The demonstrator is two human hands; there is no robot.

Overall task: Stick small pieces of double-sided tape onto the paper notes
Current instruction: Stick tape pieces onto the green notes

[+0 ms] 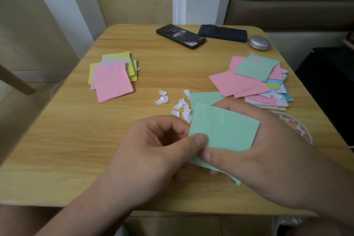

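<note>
— Both hands are nearest me, over the table's (76, 140) 6 o'clock edge. My left hand (153, 149) pinches the green notes (224, 130) at their 9 o'clock edge, thumb on top. My right hand (258, 149) grips them from 3 o'clock, thumb on the near corner and fingers curled behind.

— Just one note?

— More than one, I think: green edges show behind at 12 and below at 6. How many, I cannot tell.

— How will they handle?

— Light, thin and floppy, I'd judge; the lowest corner droops. They'd crease if squeezed, so I'd hold them by the edges and slide the sheets apart with a thumb rather than pull.

— And the tape?

— A patterned ring (298, 130) peeks out past my right wrist at 3 o'clock, mostly hidden. It may be the roll. White scraps (180, 105) lie just beyond the notes toward 11. They look like peeled backing, curled and featherweight. A tape piece would be sticky on both faces, so I'd lift it by a corner, with a fingertip only.

— Other paper?

— Pink stack (113, 82) at 10 o'clock and a mixed pile (258, 80) at 2, both well apart from my hands. Phones (180, 36) at 12.
</note>
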